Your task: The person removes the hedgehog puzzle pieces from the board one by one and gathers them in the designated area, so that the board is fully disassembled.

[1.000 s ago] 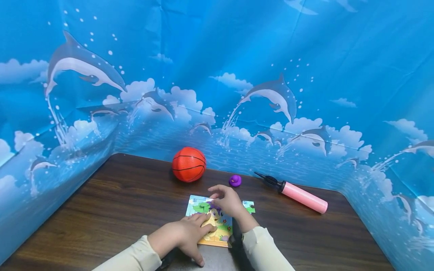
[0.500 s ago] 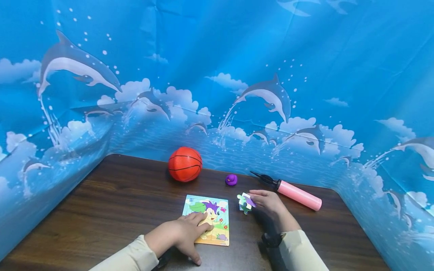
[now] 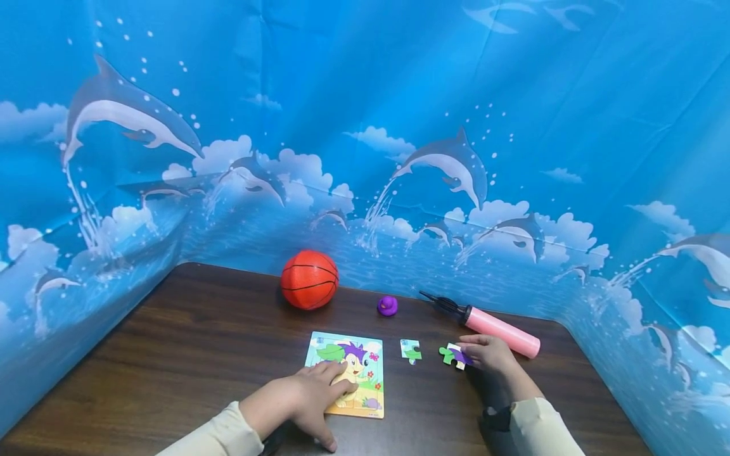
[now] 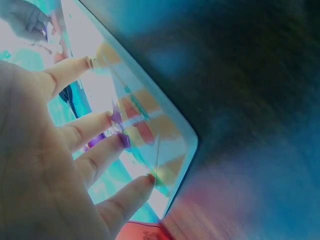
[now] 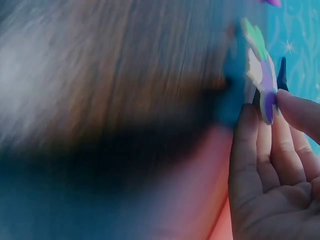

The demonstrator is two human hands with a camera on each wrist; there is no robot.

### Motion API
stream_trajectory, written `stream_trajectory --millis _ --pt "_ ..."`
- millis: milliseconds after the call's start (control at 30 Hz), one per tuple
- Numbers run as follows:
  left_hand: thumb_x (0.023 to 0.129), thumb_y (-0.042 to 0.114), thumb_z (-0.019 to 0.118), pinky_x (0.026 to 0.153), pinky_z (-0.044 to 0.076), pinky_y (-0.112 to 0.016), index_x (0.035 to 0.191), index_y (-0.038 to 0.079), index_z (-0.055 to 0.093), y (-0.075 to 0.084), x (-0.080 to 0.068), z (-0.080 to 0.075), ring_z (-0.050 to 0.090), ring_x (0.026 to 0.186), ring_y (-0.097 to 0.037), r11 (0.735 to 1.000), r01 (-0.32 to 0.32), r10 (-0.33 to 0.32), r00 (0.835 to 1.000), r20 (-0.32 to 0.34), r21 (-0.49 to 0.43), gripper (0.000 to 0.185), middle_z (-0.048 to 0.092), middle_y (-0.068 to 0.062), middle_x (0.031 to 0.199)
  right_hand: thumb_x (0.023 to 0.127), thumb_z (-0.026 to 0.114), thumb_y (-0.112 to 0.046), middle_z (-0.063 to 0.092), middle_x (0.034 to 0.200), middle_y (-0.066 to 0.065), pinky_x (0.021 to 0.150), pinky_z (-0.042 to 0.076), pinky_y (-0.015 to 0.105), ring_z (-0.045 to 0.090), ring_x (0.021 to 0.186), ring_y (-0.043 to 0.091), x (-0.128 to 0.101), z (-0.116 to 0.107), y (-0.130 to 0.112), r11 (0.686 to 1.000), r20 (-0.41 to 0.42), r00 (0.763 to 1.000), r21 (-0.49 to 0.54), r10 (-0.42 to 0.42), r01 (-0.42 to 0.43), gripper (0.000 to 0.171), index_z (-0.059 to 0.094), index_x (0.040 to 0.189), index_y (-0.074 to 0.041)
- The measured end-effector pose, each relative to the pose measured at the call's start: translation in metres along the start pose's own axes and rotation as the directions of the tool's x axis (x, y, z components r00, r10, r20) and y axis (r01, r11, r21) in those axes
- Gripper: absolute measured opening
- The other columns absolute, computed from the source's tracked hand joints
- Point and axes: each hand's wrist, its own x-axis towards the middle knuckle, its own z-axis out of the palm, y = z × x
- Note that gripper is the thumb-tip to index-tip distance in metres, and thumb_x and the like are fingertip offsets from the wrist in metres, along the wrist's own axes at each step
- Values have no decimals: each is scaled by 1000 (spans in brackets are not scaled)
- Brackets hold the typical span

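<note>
A square cartoon jigsaw puzzle (image 3: 369,364) lies on the table, showing a purple-haired animal. My left hand (image 3: 299,398) rests on its lower left part with the fingers spread; the left wrist view has the fingertips on the puzzle's surface (image 4: 167,127). To the right, my right hand (image 3: 495,360) pinches a green, purple and white puzzle piece (image 3: 450,354) between thumb and fingers. The right wrist view shows this piece (image 5: 267,82) edge-on. Between the puzzle and that hand lies another puzzle piece (image 3: 409,349), light blue and green.
An orange toy basketball (image 3: 310,280) stands behind the puzzle. A small purple rubber duck (image 3: 388,306) sits at the back, and a pink hand pump (image 3: 502,330) lies just behind my right hand. A blue dolphin-print sheet (image 3: 365,158) hangs around the dark wooden table (image 3: 188,354).
My right hand has moved from over the puzzle's top out to the right, carrying a puzzle piece past the loose one. The left hand stays on the puzzle.
</note>
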Motion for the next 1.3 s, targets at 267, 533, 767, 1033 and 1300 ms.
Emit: stream_trajectory --millis 267,533,767,1033,1300 --pt "64 66 82 110 31 -60 141 37 47 -3 2 7 30 142 -34 1000 -11 12 1000 -23 13 89 31 -4 157 94 65 -3 73 102 17 76 57 39 67 86 22 7 17 -8 975 -51 992 -193 -119 107 23 69 114 6" --pt "64 65 83 110 31 -60 142 37 47 -3 1 6 29 143 -33 1000 4 -4 1000 -21 20 90 31 -4 157 93 68 -9 70 111 16 81 56 45 64 90 26 3 46 -27 924 -99 967 -329 -237 193 22 72 114 -4" --pt "63 67 81 108 33 -62 141 39 46 -7 4 8 29 142 -32 1000 -6 7 1000 -28 10 90 32 -3 157 87 77 -23 59 129 8 100 41 61 50 121 32 -9 110 -67 791 251 894 -418 -372 447 28 74 115 -22" --pt "63 69 80 107 33 -63 139 40 47 -10 7 12 30 142 -32 1000 -25 25 999 -31 14 88 32 -3 156 81 83 -33 41 150 14 104 24 69 30 136 41 -14 147 -88 687 431 833 -488 -348 539 26 77 105 -30" --pt "64 67 81 108 32 -61 140 40 47 -6 4 7 29 143 -32 1000 -1 2 1000 -5 8 87 31 -2 157 79 84 -34 37 152 16 104 24 70 26 138 44 -8 149 -88 723 402 862 -489 -309 487 15 71 85 -29"
